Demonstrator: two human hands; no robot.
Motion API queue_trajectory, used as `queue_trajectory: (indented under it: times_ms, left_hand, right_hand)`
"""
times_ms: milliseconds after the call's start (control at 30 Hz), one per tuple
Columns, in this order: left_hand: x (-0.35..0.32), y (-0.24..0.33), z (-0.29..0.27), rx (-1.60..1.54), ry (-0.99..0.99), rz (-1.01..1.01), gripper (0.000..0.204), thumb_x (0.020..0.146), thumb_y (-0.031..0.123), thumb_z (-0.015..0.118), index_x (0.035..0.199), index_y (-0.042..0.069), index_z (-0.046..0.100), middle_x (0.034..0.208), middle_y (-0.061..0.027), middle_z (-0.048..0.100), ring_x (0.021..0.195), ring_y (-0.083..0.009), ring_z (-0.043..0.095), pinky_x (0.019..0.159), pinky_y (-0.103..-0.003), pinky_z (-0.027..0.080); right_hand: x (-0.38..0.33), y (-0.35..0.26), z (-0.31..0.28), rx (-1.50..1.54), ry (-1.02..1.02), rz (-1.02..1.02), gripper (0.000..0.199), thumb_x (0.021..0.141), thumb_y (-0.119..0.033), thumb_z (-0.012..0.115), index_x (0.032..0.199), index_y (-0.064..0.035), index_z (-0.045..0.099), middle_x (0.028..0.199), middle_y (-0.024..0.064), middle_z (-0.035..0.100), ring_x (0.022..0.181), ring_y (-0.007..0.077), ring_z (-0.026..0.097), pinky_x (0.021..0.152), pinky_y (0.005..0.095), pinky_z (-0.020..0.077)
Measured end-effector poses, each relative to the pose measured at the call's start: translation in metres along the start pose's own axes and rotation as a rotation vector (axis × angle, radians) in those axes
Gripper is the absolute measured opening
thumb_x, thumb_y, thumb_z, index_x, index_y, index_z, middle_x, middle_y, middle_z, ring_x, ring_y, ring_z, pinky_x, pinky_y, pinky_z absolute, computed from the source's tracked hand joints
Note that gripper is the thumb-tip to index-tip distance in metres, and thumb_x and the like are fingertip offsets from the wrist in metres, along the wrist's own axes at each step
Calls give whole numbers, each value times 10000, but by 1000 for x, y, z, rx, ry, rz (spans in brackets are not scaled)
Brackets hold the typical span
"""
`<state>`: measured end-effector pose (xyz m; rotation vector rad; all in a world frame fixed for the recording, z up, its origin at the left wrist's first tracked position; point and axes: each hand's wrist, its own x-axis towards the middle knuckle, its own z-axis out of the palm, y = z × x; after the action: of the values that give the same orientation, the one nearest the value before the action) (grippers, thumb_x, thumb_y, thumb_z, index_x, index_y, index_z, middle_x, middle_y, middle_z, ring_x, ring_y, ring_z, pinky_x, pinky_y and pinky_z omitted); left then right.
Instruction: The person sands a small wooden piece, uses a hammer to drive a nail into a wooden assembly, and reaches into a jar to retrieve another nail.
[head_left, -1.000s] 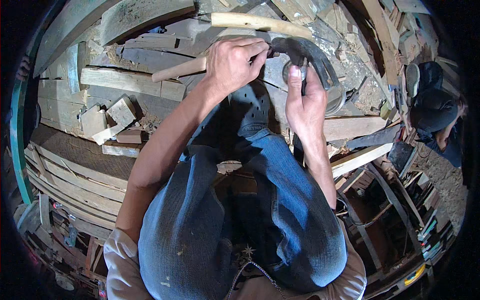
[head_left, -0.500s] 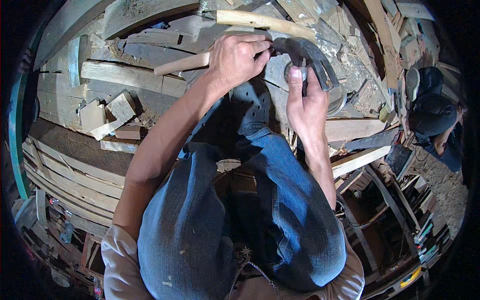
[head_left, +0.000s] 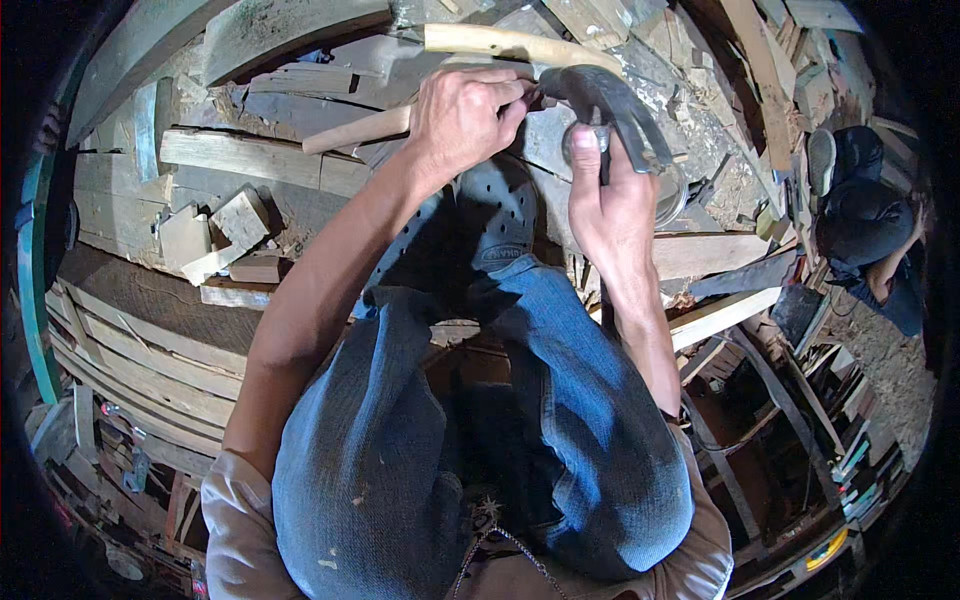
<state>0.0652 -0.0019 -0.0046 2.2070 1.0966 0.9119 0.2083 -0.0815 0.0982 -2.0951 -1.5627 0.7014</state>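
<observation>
A claw hammer with a dark metal head [head_left: 610, 100] and a pale wooden handle [head_left: 355, 131] lies crosswise in front of my knees. My left hand [head_left: 462, 112] is closed over the handle, its fingertips pinched close to the head. My right hand [head_left: 612, 205] is closed at the head's other side, thumb pressed on a round metal part [head_left: 588, 143] that looks like the striking face. The forked claw curves over the right fingers and hides some of them. Just beyond the head is a curved, peeled wooden stick [head_left: 520, 42].
Wooden planks [head_left: 240, 155] and offcut blocks [head_left: 240, 222] lie to the left. A round tin [head_left: 672, 197] stands by my right hand. My shoes [head_left: 500, 210] are below the hammer. At the far right another person [head_left: 870, 220] is partly visible, near stacked wood strips [head_left: 860, 460].
Both hands and the hammer have shifted slightly left. The claw end has tilted a little, and its fork shows less clearly. The grips look the same.
</observation>
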Motion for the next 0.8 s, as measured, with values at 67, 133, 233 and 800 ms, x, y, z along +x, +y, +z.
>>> queue_trajectory:
  times_ms: [67, 133, 233, 800]
  left_hand:
    - [-5, -2, -3, 11, 29, 10, 157, 778, 130, 727, 919, 74, 766, 932, -152, 741, 842, -283, 734, 768, -356, 603]
    - [-5, -3, -3, 14, 42, 1, 163, 779, 115, 720, 932, 81, 763, 937, -139, 742, 838, -282, 732, 757, -354, 603]
    - [-3, -1, -3, -9, -30, -45, 184, 771, 98, 718, 949, 78, 760, 943, -132, 742, 827, -291, 728, 745, -358, 601]
    - [-8, -2, 5, -8, 44, -14, 154, 751, 121, 736, 894, 69, 759, 915, -95, 749, 789, -259, 732, 719, -352, 602]
  right_hand:
    - [-4, 0, 3, 115, 114, -95, 243, 995, -174, 562, 1110, 24, 642, 920, 231, 683, 797, 368, 691, 704, 433, 537]
    - [-3, 4, 8, 135, 106, -142, 238, 993, -169, 565, 1102, 26, 647, 928, 246, 683, 803, 377, 691, 700, 438, 535]
    - [-3, 2, 8, -55, -1, -64, 247, 993, -200, 571, 1144, -18, 643, 905, 249, 684, 770, 398, 697, 631, 430, 529]
    - [-3, 5, 7, -27, 9, -64, 248, 996, -195, 563, 1146, -21, 654, 920, 239, 696, 828, 415, 693, 721, 459, 538]
